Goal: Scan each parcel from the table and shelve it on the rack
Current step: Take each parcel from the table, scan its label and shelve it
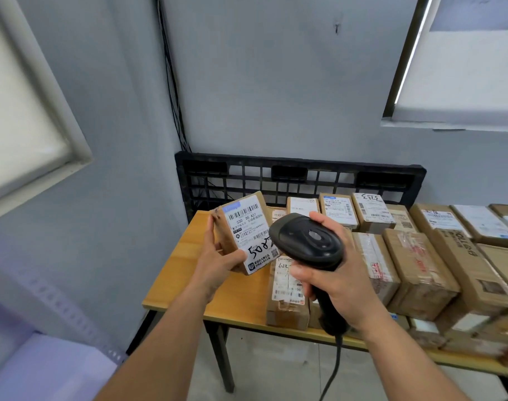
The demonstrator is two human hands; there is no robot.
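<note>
My left hand (218, 256) grips a small brown parcel (242, 227) above the table's left end, tilted so its white label with barcodes and a handwritten number faces me. My right hand (334, 282) is shut on the handle of a black corded barcode scanner (307, 241), whose head sits just right of the label and overlaps its edge. Several more brown parcels (420, 273) lie in rows on the wooden table (183, 273). A pale metal rack (44, 299) stands at the lower left, blurred.
A black plastic pallet (299, 175) leans upright against the wall behind the table. Black cables run down the wall corner. The scanner's cord hangs below the table's front edge. A window frame is at the left, another at the upper right.
</note>
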